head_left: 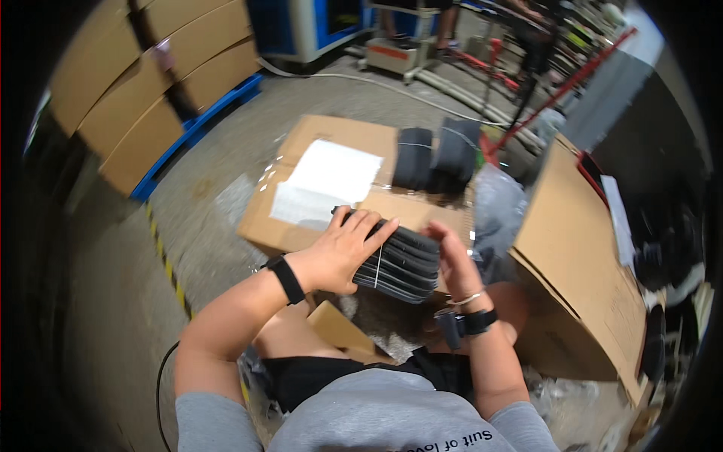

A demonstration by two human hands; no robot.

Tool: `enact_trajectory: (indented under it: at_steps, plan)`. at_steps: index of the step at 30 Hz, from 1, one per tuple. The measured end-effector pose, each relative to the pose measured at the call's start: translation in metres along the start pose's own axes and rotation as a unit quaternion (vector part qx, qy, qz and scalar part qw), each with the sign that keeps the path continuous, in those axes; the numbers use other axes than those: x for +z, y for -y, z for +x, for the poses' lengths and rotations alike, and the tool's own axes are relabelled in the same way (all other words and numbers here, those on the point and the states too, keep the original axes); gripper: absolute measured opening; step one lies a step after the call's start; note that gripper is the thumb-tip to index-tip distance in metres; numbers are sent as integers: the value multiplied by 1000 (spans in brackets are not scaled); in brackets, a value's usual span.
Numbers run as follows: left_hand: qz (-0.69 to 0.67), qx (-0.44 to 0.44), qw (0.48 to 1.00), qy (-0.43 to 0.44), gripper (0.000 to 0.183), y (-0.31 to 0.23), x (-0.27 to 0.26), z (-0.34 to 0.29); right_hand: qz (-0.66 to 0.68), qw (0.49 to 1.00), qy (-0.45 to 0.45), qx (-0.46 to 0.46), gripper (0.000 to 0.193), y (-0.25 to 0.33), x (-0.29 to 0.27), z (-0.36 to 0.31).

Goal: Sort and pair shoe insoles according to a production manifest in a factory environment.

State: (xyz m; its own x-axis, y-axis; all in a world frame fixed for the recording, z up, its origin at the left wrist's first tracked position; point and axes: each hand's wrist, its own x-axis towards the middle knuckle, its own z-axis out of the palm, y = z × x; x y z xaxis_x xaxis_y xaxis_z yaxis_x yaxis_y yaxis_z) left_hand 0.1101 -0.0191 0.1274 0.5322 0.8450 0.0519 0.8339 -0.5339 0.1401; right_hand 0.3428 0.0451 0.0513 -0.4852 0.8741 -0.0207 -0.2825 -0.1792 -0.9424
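A bundle of thin, black, curved pieces (407, 264) is tilted above the near edge of a cardboard box, with a pale band around it. My left hand (343, 252) is closed over its left end, fingers across the top and thumb low at the near side. Beside the right end of the bundle is my right hand (457, 264), palm turned toward it and fingers loosely extended; whether its fingertips touch the pieces is hard to tell. Two more banded black bundles, a left one (413, 158) and a right one (454, 157), stand on the box's far right part.
The cardboard box (301, 139) in front of me carries white sheets (335, 177). Clear plastic bags (498, 211) hang at its right, beside a large open carton (580, 279). Stacked cartons (143, 113) rest on a blue pallet (192, 128) at far left. A hose (392, 84) crosses the floor.
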Motion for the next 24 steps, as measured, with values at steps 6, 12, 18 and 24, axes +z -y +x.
enact_trajectory:
  at_steps: [6,12,18,24]
  plan:
    - [29,-75,997,-8,68,16,103,34,-225,970,-45,82,58,-89,-45,-11]
    - [-297,-277,909,-95,75,-11,103,26,-120,974,-79,173,77,-79,-32,5]
    - [-548,-313,765,-127,91,-9,112,28,-285,951,-109,-49,75,-56,7,-2]
    - [-897,-208,360,-148,53,-3,81,21,-528,821,10,-217,71,2,74,-20]
